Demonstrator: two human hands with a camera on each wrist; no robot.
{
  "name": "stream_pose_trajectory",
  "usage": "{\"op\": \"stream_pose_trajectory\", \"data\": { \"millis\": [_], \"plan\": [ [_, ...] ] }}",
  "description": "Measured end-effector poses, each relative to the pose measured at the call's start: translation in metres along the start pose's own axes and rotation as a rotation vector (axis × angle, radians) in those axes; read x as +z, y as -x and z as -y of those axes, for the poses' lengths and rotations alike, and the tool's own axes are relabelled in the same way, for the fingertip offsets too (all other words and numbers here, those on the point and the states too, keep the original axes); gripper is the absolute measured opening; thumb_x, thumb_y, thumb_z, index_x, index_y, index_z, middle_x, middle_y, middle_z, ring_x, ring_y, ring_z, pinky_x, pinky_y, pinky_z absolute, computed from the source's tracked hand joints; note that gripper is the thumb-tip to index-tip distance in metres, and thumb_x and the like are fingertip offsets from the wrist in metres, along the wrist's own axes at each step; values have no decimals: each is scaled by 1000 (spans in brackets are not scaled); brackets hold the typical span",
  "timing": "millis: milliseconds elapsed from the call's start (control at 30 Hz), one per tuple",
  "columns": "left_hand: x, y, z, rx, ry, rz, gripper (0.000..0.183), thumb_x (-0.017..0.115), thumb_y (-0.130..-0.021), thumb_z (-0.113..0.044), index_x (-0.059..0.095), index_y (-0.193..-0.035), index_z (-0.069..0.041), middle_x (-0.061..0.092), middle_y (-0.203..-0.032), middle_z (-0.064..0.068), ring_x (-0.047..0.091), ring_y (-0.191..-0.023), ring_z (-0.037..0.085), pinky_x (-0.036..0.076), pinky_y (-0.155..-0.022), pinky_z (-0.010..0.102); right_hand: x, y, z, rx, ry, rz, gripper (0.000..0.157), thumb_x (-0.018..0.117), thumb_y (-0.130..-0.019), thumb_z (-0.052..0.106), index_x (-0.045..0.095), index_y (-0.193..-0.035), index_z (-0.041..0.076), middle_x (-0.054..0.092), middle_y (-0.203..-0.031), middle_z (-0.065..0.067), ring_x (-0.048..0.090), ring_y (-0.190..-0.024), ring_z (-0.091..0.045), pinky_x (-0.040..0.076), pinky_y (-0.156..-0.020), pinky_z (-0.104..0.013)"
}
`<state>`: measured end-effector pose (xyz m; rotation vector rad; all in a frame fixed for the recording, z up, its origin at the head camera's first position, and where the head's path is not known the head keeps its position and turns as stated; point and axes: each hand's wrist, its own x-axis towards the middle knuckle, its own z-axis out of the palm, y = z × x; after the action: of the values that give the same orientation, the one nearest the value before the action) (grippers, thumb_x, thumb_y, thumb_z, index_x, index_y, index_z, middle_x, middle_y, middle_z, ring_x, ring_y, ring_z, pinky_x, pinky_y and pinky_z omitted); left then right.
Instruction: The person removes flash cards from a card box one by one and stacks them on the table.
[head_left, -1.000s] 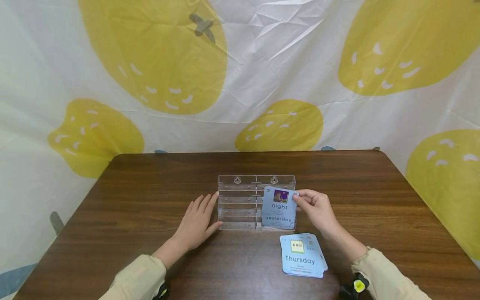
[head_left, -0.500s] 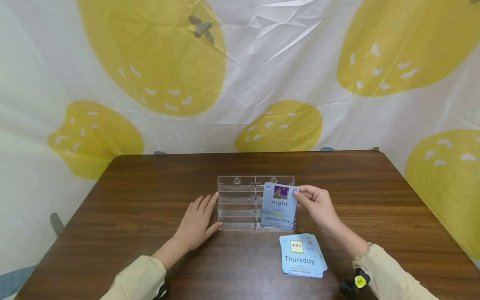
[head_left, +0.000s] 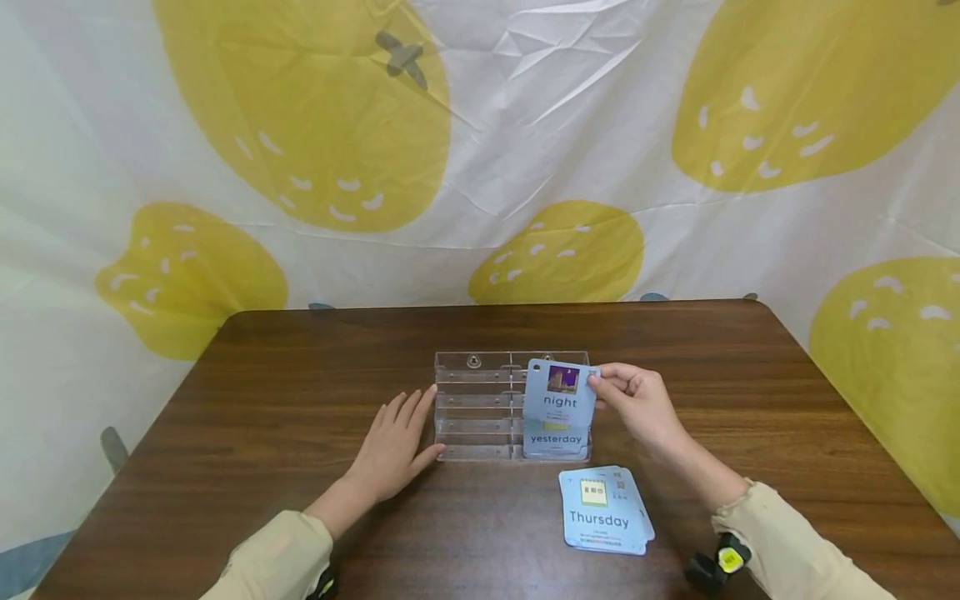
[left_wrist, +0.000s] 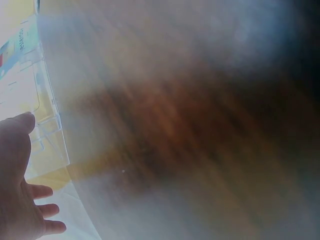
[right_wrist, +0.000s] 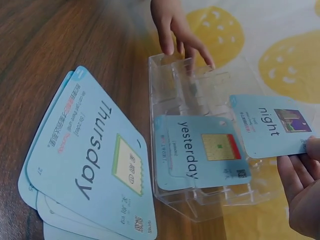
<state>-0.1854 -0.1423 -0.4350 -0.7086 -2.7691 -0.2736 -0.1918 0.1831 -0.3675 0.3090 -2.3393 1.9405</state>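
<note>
In the head view my right hand (head_left: 636, 404) pinches the top right corner of a light blue "night" card (head_left: 560, 392) between thumb and fingers. Behind and below it, a "yesterday" card (right_wrist: 202, 152) stands in the front right compartment of a clear tiered card holder (head_left: 474, 427). In the right wrist view the "night" card sits above and behind "yesterday", over the holder's right column. My left hand (head_left: 400, 446) rests by the holder's left side, fingers straight, thumb and fingertips at its edge. The holder's left column holds no cards.
A loose stack of blue cards with "Thursday" on top (head_left: 602, 510) lies on the brown wooden table (head_left: 300, 392), in front of the holder's right side. A white cloth with yellow fruit shapes (head_left: 555, 250) hangs behind the table.
My right hand has moved slightly up and away with the "night" card, so more of the "yesterday" card shows below it. My left hand and the stack stay put.
</note>
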Motion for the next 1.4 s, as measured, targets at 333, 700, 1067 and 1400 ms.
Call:
{"op": "stream_pose_trajectory", "data": {
  "millis": [333,700,1067,1400],
  "plan": [
    [1,0,1,-1,-1,5,77,58,-85,-42,21,-143,-5,41,-134,20,37,-122,40,31,-98,55,-3,6,5,43,-4,49,30,54,-91,11,56,-103,-16,70,-81,2,66,-72,-10,54,-68,-30],
    [2,1,1,-2,-11,4,77,58,-85,-42,21,-143,-5,42,-133,20,37,-121,40,32,-98,54,-11,18,6,96,-43,74,33,54,-91,9,52,-105,-20,70,-81,4,65,-72,-9,54,-65,-27],
    [-1,0,1,8,-25,-7,78,58,-85,-44,22,-143,-7,43,-132,19,37,-121,40,31,-98,56,-43,14,-89,147,-138,137,32,59,-88,23,58,-106,-3,68,-94,-13,67,-80,-23,54,-67,-36],
    [-1,0,1,9,-37,-8,77,57,-85,-45,23,-143,-7,43,-132,19,36,-122,40,30,-98,57,-43,42,-44,288,-30,166,39,59,-88,28,57,-108,-5,69,-90,-6,66,-78,-16,54,-69,-30]
  ]
}}
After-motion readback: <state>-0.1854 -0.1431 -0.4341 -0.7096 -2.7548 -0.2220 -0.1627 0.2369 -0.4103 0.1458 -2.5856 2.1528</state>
